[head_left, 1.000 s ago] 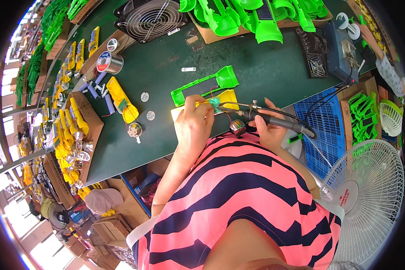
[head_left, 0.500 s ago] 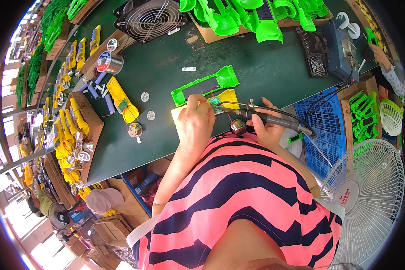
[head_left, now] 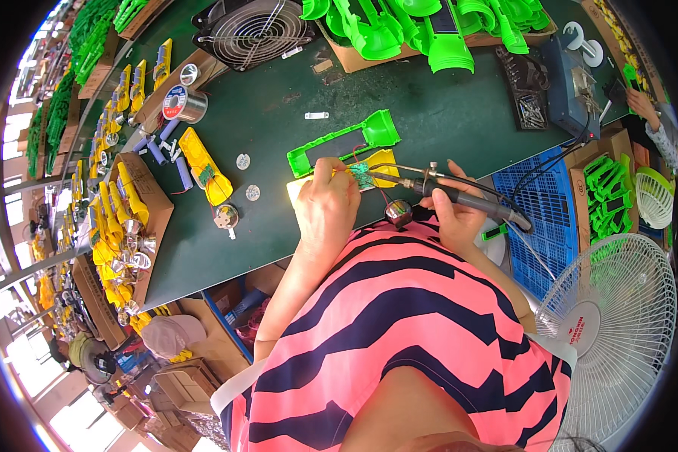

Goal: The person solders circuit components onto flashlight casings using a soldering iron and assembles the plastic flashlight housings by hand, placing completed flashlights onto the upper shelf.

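Note:
My right hand (head_left: 457, 214) is closed round the dark handle of a soldering iron (head_left: 474, 202), its metal front end pointing left at a small green circuit board (head_left: 361, 176). This board lies in a yellow plastic housing (head_left: 385, 164). My left hand (head_left: 328, 205) is pinched together at the board's left edge, over the housing; whatever its fingertips hold is hidden. Thin wires run from the board to a round shiny lamp reflector (head_left: 398, 212) by the table's front edge. Just beyond lies a green plastic frame (head_left: 344, 143), with a red wire near it.
Left on the green table (head_left: 271, 233) are another yellow housing (head_left: 204, 166), purple battery cells (head_left: 184, 175), a solder spool (head_left: 184, 105) and a box of yellow lamps (head_left: 158, 203). A fan (head_left: 255, 34) and green shells (head_left: 452, 49) stand behind. A blue soldering station (head_left: 569, 87) is right.
My right hand and the soldering iron have shifted slightly right, so more of the circuit board shows. My left hand stays nearly still. Another person's hand at the far right has moved a little.

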`<state>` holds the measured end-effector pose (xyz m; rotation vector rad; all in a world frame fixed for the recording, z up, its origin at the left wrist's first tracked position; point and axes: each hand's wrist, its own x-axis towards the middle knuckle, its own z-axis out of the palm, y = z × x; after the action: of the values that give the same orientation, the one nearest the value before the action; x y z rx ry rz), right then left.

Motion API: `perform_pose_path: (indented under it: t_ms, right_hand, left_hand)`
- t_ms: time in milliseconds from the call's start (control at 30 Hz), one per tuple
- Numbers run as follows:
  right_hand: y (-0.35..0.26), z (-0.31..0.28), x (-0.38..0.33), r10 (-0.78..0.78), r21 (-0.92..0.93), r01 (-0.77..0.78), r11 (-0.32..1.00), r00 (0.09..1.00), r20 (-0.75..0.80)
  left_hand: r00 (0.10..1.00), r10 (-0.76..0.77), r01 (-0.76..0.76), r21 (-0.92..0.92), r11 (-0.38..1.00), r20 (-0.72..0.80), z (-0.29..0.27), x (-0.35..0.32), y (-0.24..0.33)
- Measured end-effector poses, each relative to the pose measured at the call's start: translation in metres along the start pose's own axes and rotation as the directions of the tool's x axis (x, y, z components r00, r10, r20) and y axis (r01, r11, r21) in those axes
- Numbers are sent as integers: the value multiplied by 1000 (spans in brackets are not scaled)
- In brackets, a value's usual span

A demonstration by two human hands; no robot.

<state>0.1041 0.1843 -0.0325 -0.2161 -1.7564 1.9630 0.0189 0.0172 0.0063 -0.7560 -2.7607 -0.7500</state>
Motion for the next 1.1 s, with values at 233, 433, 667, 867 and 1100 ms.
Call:
perform_pose_path:
  t_ms: [233,433,667,867,1100]
  right_hand:
    - [-6,-7,-2,36,108,-27,994,996,-84]
    - [0,-17,-4,73,83,-61,995,986,-153]
    - [0,-27,1,4,22,0,1000,981,-192]
    - [0,-27,5,-35,12,39,999,968,-248]
    - [-4,-33,8,-97,-30,92,995,954,-284]
  left_hand:
    - [1000,-12,12,20,1000,1,0,1,2]
    - [999,-37,37,17,999,1,2,1,3]
    - [999,-39,40,8,999,-24,4,2,5]
    - [998,9,-9,12,1000,-65,0,3,-1]
    - [981,-93,88,-38,995,-169,-18,20,-48]
